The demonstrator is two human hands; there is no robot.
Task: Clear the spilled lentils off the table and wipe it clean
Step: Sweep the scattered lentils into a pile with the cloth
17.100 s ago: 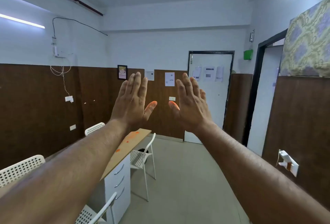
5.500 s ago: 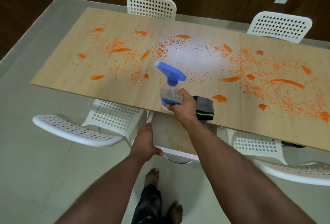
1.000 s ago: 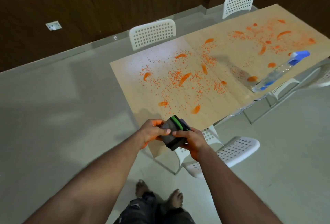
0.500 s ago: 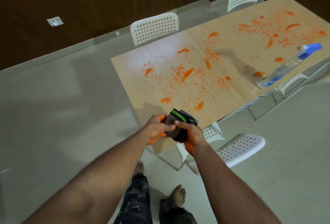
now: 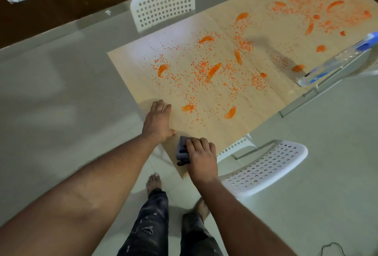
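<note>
the person's bare feet [image 5: 154, 181] stand on the pale floor below the table's near corner. the right hand [image 5: 201, 158] curls its fingers over a folded grey cloth [image 5: 182, 150], holding it down on the table [image 5: 206, 133] at that corner. just beyond, the left hand [image 5: 158, 120] lies flat with straight fingers on the table's edge. orange lentils [image 5: 204, 71] and smears cover the wood farther out. a spray bottle [image 5: 335, 59] lies at the right edge, a white chair [image 5: 163, 6] stands at the far side.
</note>
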